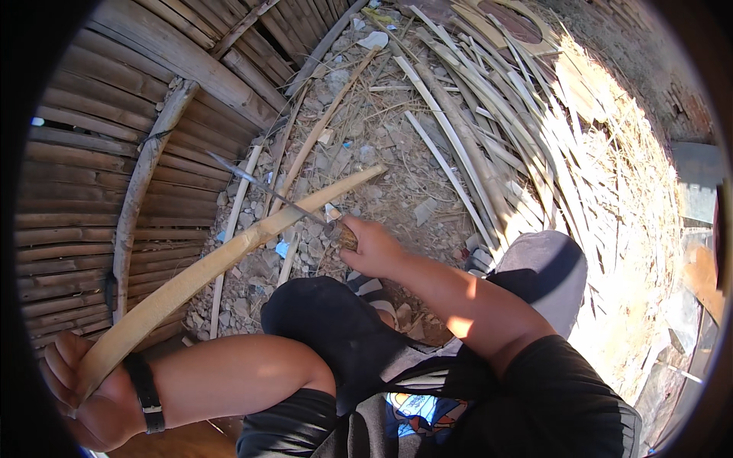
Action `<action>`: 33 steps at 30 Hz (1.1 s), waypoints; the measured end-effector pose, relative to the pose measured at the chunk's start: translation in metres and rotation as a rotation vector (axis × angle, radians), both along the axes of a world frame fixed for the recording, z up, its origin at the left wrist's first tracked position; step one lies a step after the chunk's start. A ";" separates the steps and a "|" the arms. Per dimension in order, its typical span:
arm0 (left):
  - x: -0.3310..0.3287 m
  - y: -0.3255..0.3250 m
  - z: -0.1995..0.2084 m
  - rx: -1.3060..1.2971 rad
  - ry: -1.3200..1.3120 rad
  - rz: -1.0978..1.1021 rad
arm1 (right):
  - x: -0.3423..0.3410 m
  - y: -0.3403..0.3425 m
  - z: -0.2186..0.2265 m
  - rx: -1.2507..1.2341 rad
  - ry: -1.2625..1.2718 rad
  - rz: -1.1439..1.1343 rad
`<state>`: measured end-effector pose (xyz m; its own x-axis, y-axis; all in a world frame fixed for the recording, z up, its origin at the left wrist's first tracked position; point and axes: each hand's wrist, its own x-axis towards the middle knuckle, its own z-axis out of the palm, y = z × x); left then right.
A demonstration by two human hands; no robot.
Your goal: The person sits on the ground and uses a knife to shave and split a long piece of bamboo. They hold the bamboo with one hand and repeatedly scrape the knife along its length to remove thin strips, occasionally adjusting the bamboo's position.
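Observation:
My left hand is closed round the near end of a long, pale bamboo strip at the lower left; a black watch band circles that wrist. The strip slants up and away to the right, its far end free above the rubble. In my right hand, wrapped round its brown handle, is a long-bladed knife. Its thin blade points up and left and crosses the strip near the far part. From this view the blade seems to touch the strip's edge, but I cannot tell how deep it sits.
A slatted bamboo wall with a wooden post rises close on the left. Split bamboo strips lie piled at the far right, beside sunlit straw and shavings. Stones and debris cover the ground before my bent knees.

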<state>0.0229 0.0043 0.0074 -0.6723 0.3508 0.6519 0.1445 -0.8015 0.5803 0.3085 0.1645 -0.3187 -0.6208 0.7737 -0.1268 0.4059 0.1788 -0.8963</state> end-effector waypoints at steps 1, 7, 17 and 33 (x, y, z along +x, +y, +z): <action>-0.002 -0.001 -0.003 0.013 0.002 -0.065 | 0.007 0.000 -0.017 -0.045 -0.106 -0.095; 0.000 0.003 -0.006 0.042 0.038 -0.439 | 0.031 0.013 -0.031 -0.189 -0.317 -0.219; 0.001 0.003 -0.007 0.025 0.004 -0.330 | 0.011 -0.001 -0.023 -0.131 -0.136 -0.123; -0.003 0.004 -0.011 0.004 0.000 -0.224 | 0.019 0.001 -0.067 -0.121 -0.187 -0.272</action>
